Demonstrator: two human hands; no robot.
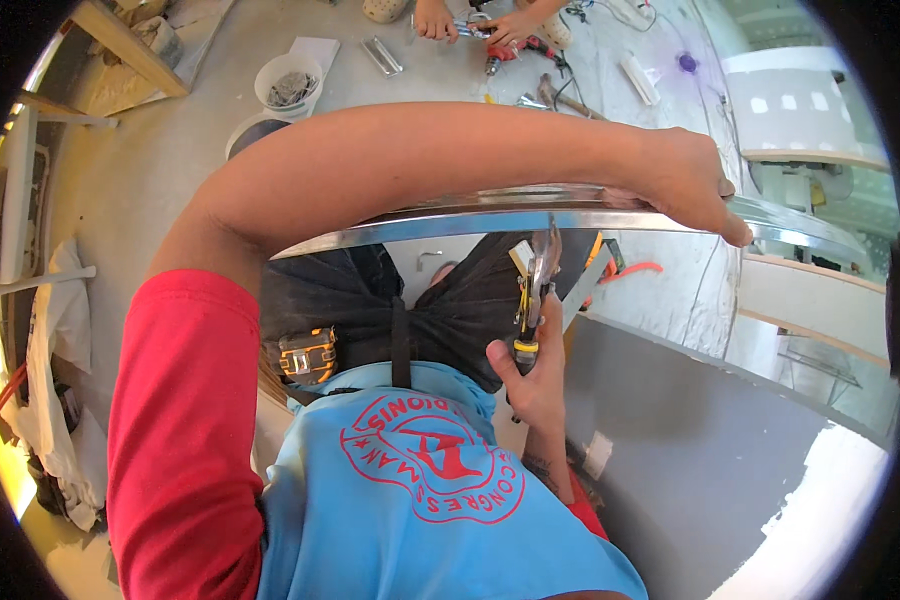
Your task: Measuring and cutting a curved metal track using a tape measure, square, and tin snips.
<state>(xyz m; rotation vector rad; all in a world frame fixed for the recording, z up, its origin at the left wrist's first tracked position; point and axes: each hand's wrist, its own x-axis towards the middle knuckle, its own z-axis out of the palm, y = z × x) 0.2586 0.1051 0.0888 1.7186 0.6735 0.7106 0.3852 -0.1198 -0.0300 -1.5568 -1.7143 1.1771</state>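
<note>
Metal strip [450, 228], long and shiny, runs crosswise above the person's lap. Left hand [685, 180] is closed over it toward the strip's right end, fingers curled at the edge. Right hand [540, 390] is wrapped on the handles of a plier-type tool [529, 330], its head overlapping the strip's near edge; tool opening: cannot tell. Toward the floor's [190, 150] far edge: white bucket [288, 64] of small grey pieces, co-worker's hands [511, 28] at a red drill [500, 52]
</note>
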